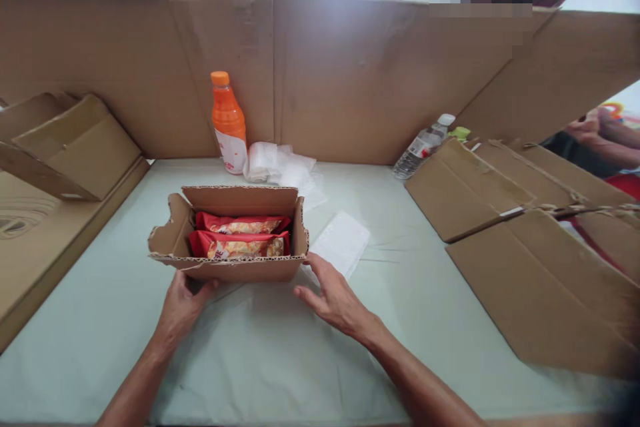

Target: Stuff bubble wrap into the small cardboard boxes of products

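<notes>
A small open-topped cardboard box (pixel 245 271) sits in front of me on the pale green cloth. Inside it stand two red snack packets, a front packet (pixel 243 246) and a rear packet (pixel 250 224). My left hand (pixel 181 303) is at the box's lower front left corner, its thumb along the front and its other fingers partly hidden by the box. At the right end, my right hand (pixel 333 293) touches the box edge with its fingertips. Its fingers are stretched out and its thumb stands apart from the box.
Behind the box are an orange drink bottle (pixel 230 123) and crumpled clear plastic bags (pixel 275 163). A flat white plastic bag (pixel 345 237) lies to the right. A water bottle (pixel 423 147) leans beside cardboard boxes (pixel 530 287). More cardboard (pixel 75 140) stands left. A cardboard wall (pixel 360 73) spans the back; people are beyond.
</notes>
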A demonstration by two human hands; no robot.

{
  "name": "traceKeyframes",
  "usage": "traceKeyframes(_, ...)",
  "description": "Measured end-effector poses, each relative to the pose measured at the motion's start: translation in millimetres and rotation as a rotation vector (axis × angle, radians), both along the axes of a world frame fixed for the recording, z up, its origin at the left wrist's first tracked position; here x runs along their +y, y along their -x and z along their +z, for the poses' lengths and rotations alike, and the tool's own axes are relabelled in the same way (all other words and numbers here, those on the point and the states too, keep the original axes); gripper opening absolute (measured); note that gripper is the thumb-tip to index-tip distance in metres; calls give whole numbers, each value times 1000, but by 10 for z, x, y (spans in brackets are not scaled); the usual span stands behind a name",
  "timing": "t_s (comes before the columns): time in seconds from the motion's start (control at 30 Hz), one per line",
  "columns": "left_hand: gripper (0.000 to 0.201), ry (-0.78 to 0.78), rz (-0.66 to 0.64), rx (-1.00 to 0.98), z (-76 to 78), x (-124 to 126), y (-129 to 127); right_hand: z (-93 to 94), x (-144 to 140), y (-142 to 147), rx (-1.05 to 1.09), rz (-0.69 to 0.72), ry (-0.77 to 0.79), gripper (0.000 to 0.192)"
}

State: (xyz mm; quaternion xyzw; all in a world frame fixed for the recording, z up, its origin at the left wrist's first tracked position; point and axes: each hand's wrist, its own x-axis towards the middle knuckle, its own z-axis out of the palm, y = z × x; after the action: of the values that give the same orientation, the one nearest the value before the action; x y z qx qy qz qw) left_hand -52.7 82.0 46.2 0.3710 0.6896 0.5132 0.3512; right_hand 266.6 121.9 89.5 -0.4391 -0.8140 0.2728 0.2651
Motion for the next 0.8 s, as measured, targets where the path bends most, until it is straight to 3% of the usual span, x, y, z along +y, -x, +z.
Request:
traceKeyframes(0.2, 60, -94, -100, 75, 134, 487, -61, 1, 475, 251, 74, -101, 176, 53)
traceKeyframes(0.37, 63, -140, -143, 97, 148, 1057, -130, 81, 1001, 291, 67, -179, 150, 49)
traceKeyframes(0.47, 65, -154, -144, 81, 113, 1179, -167, 106, 1092, 158, 86, -223, 133, 50)
traceKeyframes(0.57, 72, -139, -126, 55, 46, 971, -155, 83, 812, -109, 73, -217, 62, 47)
traceKeyframes(0.7, 68, -88, -93, 90, -61, 338, -186, -100, 171, -342, -184, -88, -183, 51)
traceKeyframes(0.8, 58, -41, -135, 200, -79, -83, -332, -298, -92, -311, -371, -106, -346, 47)
